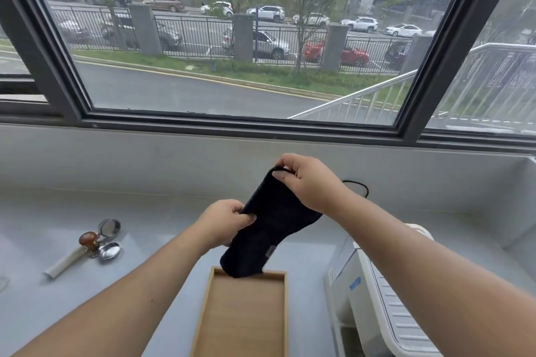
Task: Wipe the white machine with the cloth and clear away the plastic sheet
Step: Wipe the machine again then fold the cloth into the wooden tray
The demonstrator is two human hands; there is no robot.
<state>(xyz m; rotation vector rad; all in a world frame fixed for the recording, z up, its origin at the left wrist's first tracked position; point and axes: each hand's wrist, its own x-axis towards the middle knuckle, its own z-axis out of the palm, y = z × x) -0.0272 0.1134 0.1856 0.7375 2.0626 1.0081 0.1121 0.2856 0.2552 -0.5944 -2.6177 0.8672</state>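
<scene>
A dark, folded cloth (269, 226) hangs in the air above the counter, held by both hands. My right hand (307, 182) pinches its upper end, and my left hand (226, 219) grips its left edge lower down. The cloth's bottom end dangles just over the far rim of a wooden tray (243, 316). The white machine (374, 293) stands at the lower right, partly hidden under my right forearm. I see no plastic sheet.
At the left of the grey counter (145, 211) lie a white-handled portafilter (72, 258), a brown-knobbed tamper (88, 239) and metal filter baskets (109, 251). A black cable (359, 185) loops behind my right hand. A large window runs along the back.
</scene>
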